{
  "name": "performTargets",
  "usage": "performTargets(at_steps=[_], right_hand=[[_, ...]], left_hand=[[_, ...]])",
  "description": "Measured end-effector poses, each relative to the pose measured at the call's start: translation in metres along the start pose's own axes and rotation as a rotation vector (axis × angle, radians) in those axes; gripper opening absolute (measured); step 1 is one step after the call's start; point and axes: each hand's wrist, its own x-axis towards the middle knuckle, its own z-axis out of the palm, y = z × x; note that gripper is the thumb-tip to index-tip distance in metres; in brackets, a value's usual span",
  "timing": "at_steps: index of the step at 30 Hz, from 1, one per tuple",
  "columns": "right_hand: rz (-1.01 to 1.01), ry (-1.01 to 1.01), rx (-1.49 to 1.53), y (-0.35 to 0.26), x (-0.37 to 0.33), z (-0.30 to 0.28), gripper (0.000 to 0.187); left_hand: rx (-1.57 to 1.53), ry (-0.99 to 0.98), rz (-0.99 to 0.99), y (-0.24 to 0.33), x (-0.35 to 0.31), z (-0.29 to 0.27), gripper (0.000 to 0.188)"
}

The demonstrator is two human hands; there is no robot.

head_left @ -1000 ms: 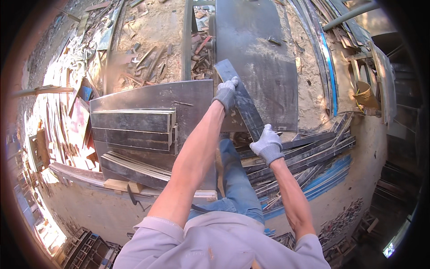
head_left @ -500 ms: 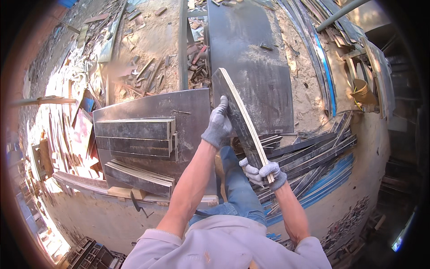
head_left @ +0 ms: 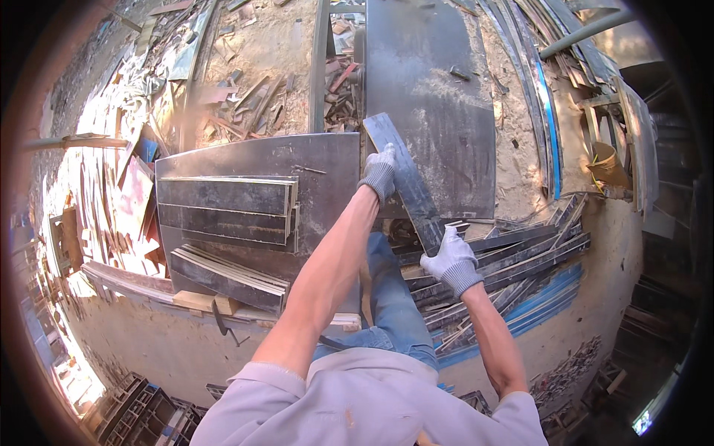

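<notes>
A dark-faced plywood strip (head_left: 409, 178) slants in front of me, its broad face turned up and its far end over the large dark panel. My left hand (head_left: 380, 172), in a pale knit glove, grips its left edge near the far end. At the near end, my right hand (head_left: 452, 262), gloved alike, closes on the strip; some of its fingers are hidden underneath. Stacked plywood strips (head_left: 227, 199) lie to the left on a dark board (head_left: 323, 160), with another stack (head_left: 223, 279) nearer me.
A large dark panel (head_left: 428, 97) extends ahead. Loose dark strips (head_left: 513, 249) and blue-edged strips (head_left: 532, 305) are heaped by my right arm. Wood scraps (head_left: 260, 104) litter the sandy ground at far left. A clamp-like metal tool (head_left: 221, 320) hangs at the board's near edge.
The plywood has rolled from edge-up, showing pale layered edges, to face-up. My left hand has shifted slightly right; my right hand has risen a little and changed its hold.
</notes>
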Motion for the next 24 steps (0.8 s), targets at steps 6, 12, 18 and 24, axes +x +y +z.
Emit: performTargets(at_steps=[6, 12, 18, 24], right_hand=[[0.001, 0.032, -0.031, -0.004, 0.006, -0.016, 0.073], [-0.016, 0.062, -0.013, -0.019, 0.010, -0.025, 0.074], [0.020, 0.046, -0.016, -0.020, 0.016, -0.024, 0.076], [-0.005, 0.062, -0.001, -0.032, 0.012, -0.032, 0.074]], left_hand=[[0.152, -0.031, 0.071, 0.015, -0.001, -0.003, 0.056], [0.212, -0.054, 0.208, 0.010, 0.037, -0.007, 0.053], [0.153, -0.054, 0.177, 0.018, 0.034, 0.001, 0.046], [0.195, -0.076, 0.209, 0.019, 0.072, 0.006, 0.048]])
